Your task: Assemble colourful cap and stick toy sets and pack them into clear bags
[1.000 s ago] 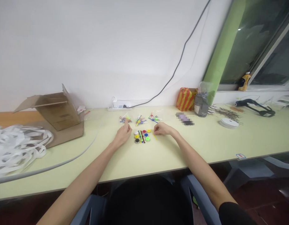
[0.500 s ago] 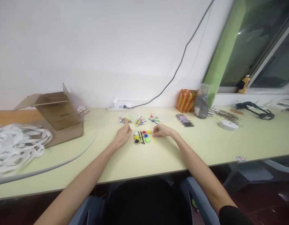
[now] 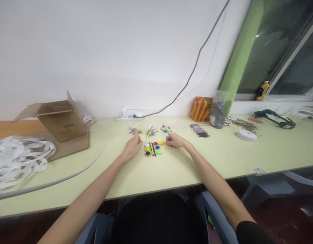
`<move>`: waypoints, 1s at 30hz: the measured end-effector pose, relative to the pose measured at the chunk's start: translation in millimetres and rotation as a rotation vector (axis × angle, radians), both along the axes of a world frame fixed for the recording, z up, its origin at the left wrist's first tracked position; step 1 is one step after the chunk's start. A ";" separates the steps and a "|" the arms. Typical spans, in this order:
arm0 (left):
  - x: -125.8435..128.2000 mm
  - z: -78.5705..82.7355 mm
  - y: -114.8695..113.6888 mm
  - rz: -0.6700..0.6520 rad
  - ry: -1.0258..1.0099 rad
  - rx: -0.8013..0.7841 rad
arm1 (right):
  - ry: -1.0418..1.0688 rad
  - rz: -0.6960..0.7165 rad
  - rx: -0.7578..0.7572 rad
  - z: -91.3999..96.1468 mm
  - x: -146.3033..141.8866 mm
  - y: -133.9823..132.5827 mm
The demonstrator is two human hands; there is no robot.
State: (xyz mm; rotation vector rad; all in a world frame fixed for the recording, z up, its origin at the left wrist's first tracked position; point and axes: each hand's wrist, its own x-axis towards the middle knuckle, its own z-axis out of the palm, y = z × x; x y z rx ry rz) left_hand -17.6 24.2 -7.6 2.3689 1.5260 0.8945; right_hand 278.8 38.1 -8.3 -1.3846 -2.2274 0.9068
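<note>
My left hand [image 3: 132, 147] rests on the pale green desk [image 3: 116, 179], its index finger reaching up to a small clear bag of coloured plastic pieces [image 3: 134, 130]. Two similar bags [image 3: 151, 132] [image 3: 166, 129] lie in a row to its right. Below them sits a cluster of small round pots with red, blue, yellow, green and black lids [image 3: 153, 148], with coloured sticks [image 3: 152, 149] between them. My right hand [image 3: 175, 140] is at the cluster's right side, fingertips close to a yellow lid. A thin yellow stick [image 3: 165, 150] lies just below those fingertips.
A cardboard box [image 3: 62, 122] and a heap of white strips [image 3: 16, 159] are at the left, with a grey cable [image 3: 70, 173] along the desk. A power strip, striped bag, grey tub, blurred flat object, white tape roll and black strap stand further back.
Both hands stay almost in place. My right fingertips have shifted slightly left, and the whole view has shifted a little.
</note>
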 end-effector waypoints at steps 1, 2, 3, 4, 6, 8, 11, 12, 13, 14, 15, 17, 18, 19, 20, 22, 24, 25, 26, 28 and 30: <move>-0.1 0.0 0.2 0.001 0.000 0.003 | -0.016 -0.044 0.079 -1.0 -0.5 2.1; -0.2 -0.2 0.5 0.002 0.001 0.003 | -0.030 -0.106 0.172 -2.2 -1.2 4.8; -0.5 -0.6 0.9 0.003 0.001 0.004 | -0.043 -0.180 0.264 -3.7 -2.2 8.2; -0.8 -1.2 1.6 0.003 0.001 0.007 | -0.053 -0.262 0.345 -5.2 -3.4 12.3; -1.7 -2.8 3.0 -0.001 0.001 0.020 | -0.076 -0.419 0.458 -7.9 -6.8 22.4; -2.6 -4.5 4.1 -0.007 0.001 0.035 | -0.123 -0.495 0.518 -9.1 -11.7 33.9; -3.5 -5.4 4.1 -0.007 0.005 0.042 | -0.245 -0.456 0.542 -7.4 -21.0 49.0; -3.6 -5.1 3.6 -0.004 0.007 0.042 | -0.288 -0.423 0.544 -6.2 -24.2 52.5; -3.7 -4.6 3.0 -0.001 0.007 0.042 | -0.323 -0.394 0.548 -5.0 -27.0 54.8; -3.7 -3.8 2.3 0.002 0.006 0.042 | -0.348 -0.373 0.556 -3.7 -29.3 55.9; -3.7 -2.9 1.6 0.006 0.005 0.042 | -0.364 -0.357 0.566 -2.5 -30.9 55.9; -3.3 -1.0 0.5 0.011 -0.003 0.043 | -0.368 -0.345 0.585 -0.1 -31.9 52.5; -2.9 0.0 0.1 0.012 -0.009 0.046 | -0.355 -0.344 0.595 1.0 -31.5 49.6; -2.4 1.0 -0.4 0.012 -0.019 0.050 | -0.324 -0.344 0.606 2.1 -30.5 46.0; -1.6 2.0 -0.9 0.007 -0.033 0.057 | -0.272 -0.342 0.622 3.2 -29.3 42.0; 0.8 3.9 -2.5 -0.026 -0.072 0.081 | -0.092 -0.333 0.650 4.9 -27.3 33.4; 4.8 5.5 -5.1 -0.076 -0.115 0.112 | 0.174 -0.333 0.641 5.2 -27.8 24.6; 7.5 6.3 -6.7 -0.105 -0.135 0.128 | 0.330 -0.333 0.597 4.7 -29.6 20.2; 10.5 6.9 -8.4 -0.132 -0.152 0.143 | 0.493 -0.329 0.517 3.6 -32.3 15.8; 17.1 7.6 -12.1 -0.190 -0.165 0.166 | 0.800 -0.290 0.282 0.2 -40.1 6.7; 23.4 7.6 -15.6 -0.249 -0.150 0.175 | 1.008 -0.211 0.045 -3.5 -49.2 -2.4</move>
